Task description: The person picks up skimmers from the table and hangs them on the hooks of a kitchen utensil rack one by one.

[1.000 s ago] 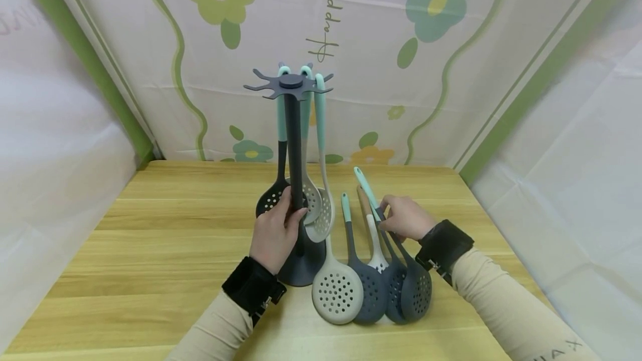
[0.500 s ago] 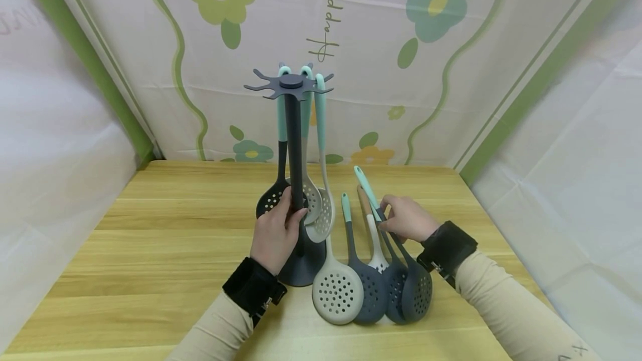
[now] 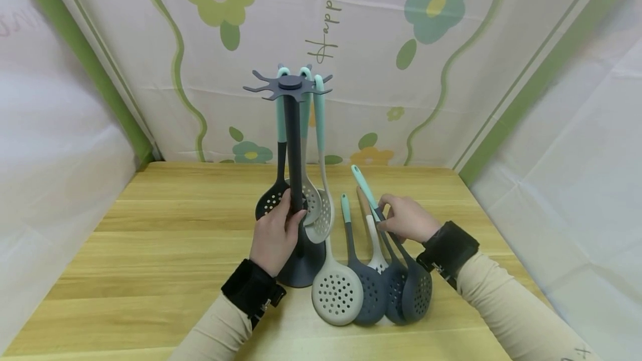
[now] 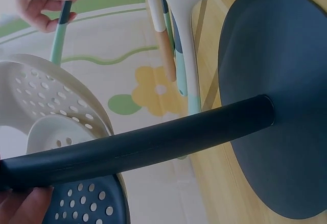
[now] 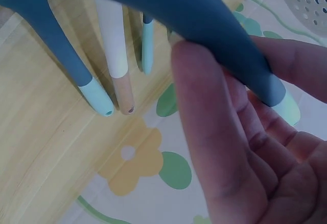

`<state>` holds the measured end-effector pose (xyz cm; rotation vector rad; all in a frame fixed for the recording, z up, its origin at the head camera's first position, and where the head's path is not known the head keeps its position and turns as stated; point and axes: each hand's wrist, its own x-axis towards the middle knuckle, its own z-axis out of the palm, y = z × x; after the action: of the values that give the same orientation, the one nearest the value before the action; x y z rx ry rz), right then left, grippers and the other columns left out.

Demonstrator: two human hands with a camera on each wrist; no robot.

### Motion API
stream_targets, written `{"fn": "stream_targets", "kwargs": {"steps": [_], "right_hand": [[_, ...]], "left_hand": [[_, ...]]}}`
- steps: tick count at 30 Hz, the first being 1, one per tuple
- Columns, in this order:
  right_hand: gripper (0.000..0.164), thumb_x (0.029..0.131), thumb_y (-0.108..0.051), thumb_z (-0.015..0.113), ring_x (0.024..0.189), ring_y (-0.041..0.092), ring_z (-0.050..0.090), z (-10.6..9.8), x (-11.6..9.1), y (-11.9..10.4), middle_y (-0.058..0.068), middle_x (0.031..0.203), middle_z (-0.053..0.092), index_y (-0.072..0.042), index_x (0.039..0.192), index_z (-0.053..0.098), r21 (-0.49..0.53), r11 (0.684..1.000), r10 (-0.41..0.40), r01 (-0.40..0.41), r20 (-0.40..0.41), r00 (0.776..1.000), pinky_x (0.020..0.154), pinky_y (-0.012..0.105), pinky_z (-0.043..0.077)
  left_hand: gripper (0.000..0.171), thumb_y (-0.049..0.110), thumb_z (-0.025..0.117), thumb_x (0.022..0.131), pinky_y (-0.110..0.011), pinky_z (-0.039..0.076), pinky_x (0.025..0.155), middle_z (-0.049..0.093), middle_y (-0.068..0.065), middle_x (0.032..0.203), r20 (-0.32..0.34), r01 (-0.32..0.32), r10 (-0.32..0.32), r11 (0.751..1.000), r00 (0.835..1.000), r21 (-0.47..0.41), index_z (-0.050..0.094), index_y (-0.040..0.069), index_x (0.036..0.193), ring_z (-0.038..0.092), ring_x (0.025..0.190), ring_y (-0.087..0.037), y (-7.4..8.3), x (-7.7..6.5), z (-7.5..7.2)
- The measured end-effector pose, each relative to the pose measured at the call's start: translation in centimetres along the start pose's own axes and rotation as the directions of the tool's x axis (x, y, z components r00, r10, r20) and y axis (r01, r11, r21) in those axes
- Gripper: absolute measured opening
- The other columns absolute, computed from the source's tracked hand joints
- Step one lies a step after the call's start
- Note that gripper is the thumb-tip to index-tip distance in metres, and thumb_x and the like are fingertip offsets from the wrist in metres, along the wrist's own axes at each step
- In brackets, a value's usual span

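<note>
The head view looked forward and down from above the left fingers (image 3: 283,206) and right fingers (image 3: 388,201); 2 wrist views faced onward from close beside them, sharing the orange flower (image 4: 147,91) beyond.

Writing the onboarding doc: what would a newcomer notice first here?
The tall dark stand near the middle of the table, hung with perforated utensils and gripped by the left hand. To its right, the right hand holds a dark skimmer. Behind, a bold flowered backdrop.
</note>
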<state>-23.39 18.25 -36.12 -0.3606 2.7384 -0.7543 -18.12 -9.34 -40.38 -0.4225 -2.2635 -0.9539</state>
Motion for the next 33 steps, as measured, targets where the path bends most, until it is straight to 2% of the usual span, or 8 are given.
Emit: {"fn": "stream_targets", "kwargs": {"steps": [4,7,16,22,25,33], "right_hand": [[0.029,0.087,-0.009,0.069,0.048,0.018,0.06,-0.2,0.0,-0.1,0.013,0.073,0.067,-0.001,0.113,0.057,0.011,1.0,-0.007,0.007,0.0,1.0,0.055,0.04,0.057],[0.029,0.087,-0.009,0.069,0.048,0.019,0.061,-0.3,-0.1,-0.3,0.013,0.073,0.067,-0.001,0.113,0.057,0.019,1.0,-0.009,0.008,0.004,1.0,0.055,0.041,0.057],[0.027,0.088,-0.008,0.068,0.049,0.021,0.061,-0.9,-0.6,-0.9,0.011,0.071,0.065,-0.002,0.111,0.056,0.058,0.998,-0.03,0.029,0.012,0.999,0.052,0.036,0.054],[0.03,0.089,-0.01,0.067,0.049,0.019,0.06,-1.5,-0.8,-1.1,0.012,0.073,0.067,-0.001,0.114,0.054,0.119,0.991,-0.058,0.056,0.009,0.998,0.053,0.035,0.054],[0.032,0.089,-0.011,0.067,0.05,0.018,0.062,-1.7,-0.7,-1.1,0.01,0.073,0.068,0.0,0.116,0.054,0.126,0.99,-0.065,0.064,0.005,0.998,0.054,0.036,0.055],[0.036,0.091,-0.014,0.067,0.053,0.019,0.063,-2.0,-1.0,-1.2,0.012,0.08,0.067,0.001,0.12,0.053,0.155,0.985,-0.074,0.074,-0.008,0.997,0.056,0.037,0.057]], "left_hand": [[0.035,0.008,0.065,0.096,-0.035,0.055,0.061,0.069,-0.011,0.085,0.011,-0.014,0.014,1.0,1.0,0.003,0.053,-0.001,0.127,0.066,0.069,-0.02,-0.1,0.0,0.0],[0.036,0.007,0.064,0.096,-0.039,0.058,0.066,0.07,-0.013,0.09,0.028,-0.015,0.015,1.0,0.999,0.002,0.052,0.0,0.128,0.07,0.075,-0.023,-0.1,0.0,-0.1],[0.035,0.005,0.063,0.096,-0.04,0.058,0.068,0.07,-0.014,0.094,0.074,-0.018,0.02,0.999,0.997,-0.028,0.05,-0.001,0.128,0.071,0.08,-0.025,-0.2,0.0,-0.3],[0.034,0.003,0.06,0.097,-0.041,0.059,0.079,0.069,-0.016,0.107,0.138,0.042,-0.025,0.992,0.99,-0.121,0.049,0.001,0.13,0.071,0.094,-0.026,-0.1,0.4,-0.4],[0.037,0.002,0.06,0.098,-0.041,0.059,0.081,0.069,-0.016,0.111,0.157,0.064,-0.042,0.989,0.987,-0.135,0.047,0.001,0.132,0.072,0.098,-0.026,-0.1,0.4,-0.5],[0.039,0.003,0.06,0.098,-0.04,0.059,0.081,0.071,-0.015,0.111,0.148,0.045,-0.025,0.99,0.989,-0.137,0.047,0.0,0.135,0.072,0.099,-0.027,-0.2,0.5,-0.8]]}}
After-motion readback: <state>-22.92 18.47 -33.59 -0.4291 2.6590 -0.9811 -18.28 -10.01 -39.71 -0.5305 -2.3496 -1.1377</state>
